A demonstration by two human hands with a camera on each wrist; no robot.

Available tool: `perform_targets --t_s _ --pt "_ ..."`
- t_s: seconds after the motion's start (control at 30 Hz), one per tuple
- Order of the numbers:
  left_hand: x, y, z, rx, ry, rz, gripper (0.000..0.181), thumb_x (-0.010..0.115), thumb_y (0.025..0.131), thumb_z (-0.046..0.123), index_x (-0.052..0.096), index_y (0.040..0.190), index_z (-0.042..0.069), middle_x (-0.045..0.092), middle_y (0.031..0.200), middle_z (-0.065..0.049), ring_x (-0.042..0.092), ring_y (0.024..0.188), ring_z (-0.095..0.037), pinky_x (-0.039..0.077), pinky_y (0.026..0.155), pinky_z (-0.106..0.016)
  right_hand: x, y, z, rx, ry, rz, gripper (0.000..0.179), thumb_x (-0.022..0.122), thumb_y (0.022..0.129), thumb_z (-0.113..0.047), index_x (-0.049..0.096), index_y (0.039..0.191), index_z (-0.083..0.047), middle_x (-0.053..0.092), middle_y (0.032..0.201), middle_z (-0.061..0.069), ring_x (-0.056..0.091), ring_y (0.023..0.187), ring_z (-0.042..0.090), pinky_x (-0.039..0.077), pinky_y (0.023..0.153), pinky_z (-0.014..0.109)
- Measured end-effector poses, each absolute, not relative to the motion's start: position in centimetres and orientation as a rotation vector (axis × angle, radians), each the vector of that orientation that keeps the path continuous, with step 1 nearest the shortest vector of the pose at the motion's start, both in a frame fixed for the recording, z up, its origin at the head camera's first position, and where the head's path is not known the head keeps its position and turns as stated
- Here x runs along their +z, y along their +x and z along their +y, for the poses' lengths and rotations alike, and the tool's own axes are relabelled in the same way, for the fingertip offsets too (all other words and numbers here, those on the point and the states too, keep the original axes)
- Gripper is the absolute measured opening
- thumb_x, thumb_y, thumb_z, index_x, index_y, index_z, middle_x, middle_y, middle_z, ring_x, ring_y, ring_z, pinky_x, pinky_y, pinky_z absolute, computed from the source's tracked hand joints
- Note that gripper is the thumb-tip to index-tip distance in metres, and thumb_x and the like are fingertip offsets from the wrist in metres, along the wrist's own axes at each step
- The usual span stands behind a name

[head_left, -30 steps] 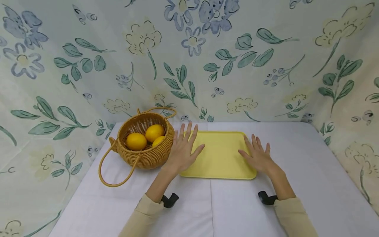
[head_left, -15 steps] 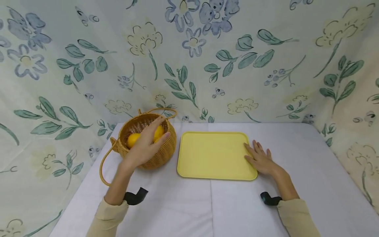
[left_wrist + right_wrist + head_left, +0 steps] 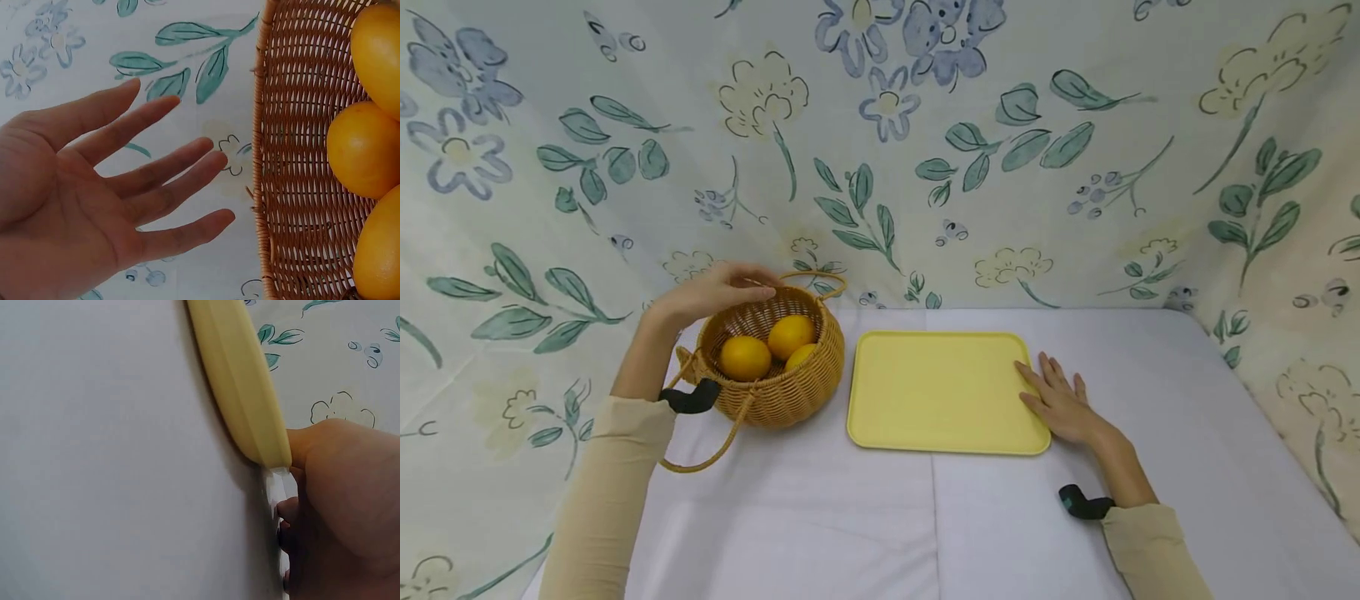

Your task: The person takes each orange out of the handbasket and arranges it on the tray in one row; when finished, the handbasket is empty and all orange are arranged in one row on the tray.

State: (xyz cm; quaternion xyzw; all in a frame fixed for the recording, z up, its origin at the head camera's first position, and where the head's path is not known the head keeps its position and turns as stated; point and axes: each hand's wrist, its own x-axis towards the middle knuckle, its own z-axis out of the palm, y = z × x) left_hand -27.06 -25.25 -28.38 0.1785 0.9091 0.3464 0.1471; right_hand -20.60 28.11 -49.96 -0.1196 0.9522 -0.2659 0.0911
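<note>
A round wicker basket (image 3: 793, 402) stands at the table's left, with 3 yellow lemons (image 3: 745, 358) inside. Over its back left rim reaches my left hand (image 3: 715, 292). The left wrist view shows that hand (image 3: 94, 187) with fingers spread and nearly straight, holding nothing, just beside the basket's rim (image 3: 262, 156). Right of the basket lies a flat yellow tray (image 3: 947, 392). My right hand (image 3: 1063, 408) rests at the tray's right edge, thumb and index finger on the rim. In the right wrist view the tray's edge (image 3: 240, 381) hides part of the right hand (image 3: 350, 500).
One looped basket handle (image 3: 700, 467) hangs toward the front left, and another handle (image 3: 820, 275) stands at the back. A white cloth (image 3: 850, 533) covers the table. Floral fabric (image 3: 880, 167) hangs behind and at both sides.
My left hand has moved left from beside the tray, across the basket, to its back left rim. The right hand has shifted slightly right and rests on the tray's edge. Lemons and tray look unmoved.
</note>
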Motion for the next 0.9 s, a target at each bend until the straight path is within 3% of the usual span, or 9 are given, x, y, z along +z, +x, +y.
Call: perform_targets --t_s 0.17,0.33,0.5,0.63,0.9 --pt "-29.1 -30.0 -25.9 0.989 0.474 2.508 0.043 0.063 0.104 0.033 0.064 0.139 0.007 0.064 0.14 -0.016 0.062 0.118 -0.026 0.052 0.103 -0.042 -49.9 -20.5 28.0 -0.804 -0.344 2.83 0.064 0.043 0.111 -0.038 0.025 0.163 -0.006 -0.004 0.168 0.035 -0.006 0.156 0.054 -0.014 0.118 0.076" --pt "-30.4 -32.0 -26.3 0.953 0.445 2.422 0.043 0.064 0.104 0.029 0.064 0.141 0.007 0.059 0.148 -0.017 0.059 0.122 -0.026 0.055 0.098 -0.035 -49.9 -20.4 27.9 -0.811 -0.34 2.826 0.064 0.043 0.111 -0.039 0.025 0.163 -0.007 -0.005 0.169 0.034 -0.006 0.156 0.054 -0.014 0.119 0.076" --pt "-32.5 -33.6 -26.6 0.864 0.45 2.339 0.042 0.059 0.106 0.026 0.06 0.145 0.008 0.052 0.155 -0.017 0.05 0.137 -0.033 0.047 0.111 -0.048 -50.0 -20.4 28.0 -0.822 -0.345 2.822 0.064 0.043 0.111 -0.038 0.026 0.163 -0.007 -0.004 0.169 0.034 -0.006 0.156 0.054 -0.014 0.119 0.076" --pt "-34.3 -34.6 -26.6 0.882 0.409 2.245 0.041 0.057 0.106 0.018 0.059 0.145 0.005 0.047 0.156 -0.02 0.047 0.137 -0.04 0.041 0.116 -0.06 -50.0 -20.4 28.1 -0.811 -0.338 2.824 0.064 0.043 0.111 -0.038 0.026 0.163 -0.007 -0.004 0.169 0.034 -0.006 0.156 0.054 -0.013 0.119 0.076" --pt "-37.0 -35.7 -26.7 0.811 0.349 2.184 0.044 0.061 0.104 0.02 0.058 0.148 0.019 0.035 0.167 -0.012 0.036 0.148 -0.036 0.035 0.123 -0.057 -49.9 -20.4 28.3 -0.831 -0.352 2.828 0.065 0.044 0.11 -0.039 0.026 0.163 -0.007 -0.003 0.169 0.034 -0.006 0.156 0.054 -0.013 0.118 0.076"
